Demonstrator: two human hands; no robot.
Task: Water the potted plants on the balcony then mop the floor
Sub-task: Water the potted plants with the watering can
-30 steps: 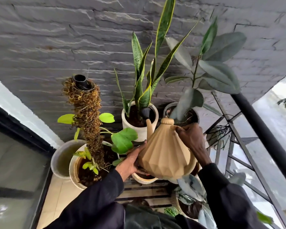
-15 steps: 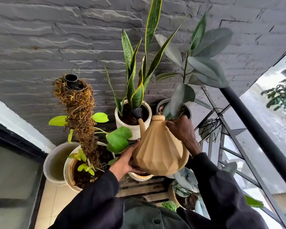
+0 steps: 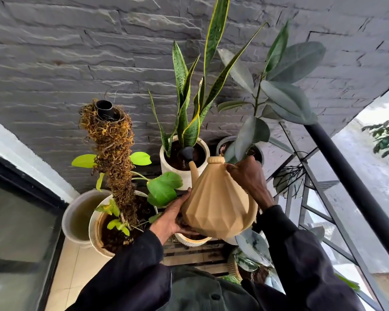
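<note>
A tan faceted watering can (image 3: pixel 218 205) is tilted forward, its black rose head (image 3: pixel 185 153) over the soil of the white pot (image 3: pixel 169 162) that holds the snake plant (image 3: pixel 189 104). My right hand (image 3: pixel 248 178) grips the can's handle at the top right. My left hand (image 3: pixel 174 215) supports the can's underside from the left, fingers curved under it. To the right stands a grey pot with a rubber plant (image 3: pixel 285 86). At the left, a white pot (image 3: pixel 94 230) holds a moss pole (image 3: pixel 115 153) and a green-leafed climber (image 3: pixel 163 187).
An empty grey pot (image 3: pixel 69 216) stands at the far left beside a glass door (image 3: pixel 14 232). A black railing (image 3: pixel 346 176) runs along the right. Small pots and leaves sit on a slatted stand (image 3: pixel 195 252) below the can. A dark stone wall (image 3: pixel 76 52) is behind.
The can stays tilted over the snake plant's pot with both hands holding as before. The view has shifted slightly; the can and hands sit a little lower and left in frame.
</note>
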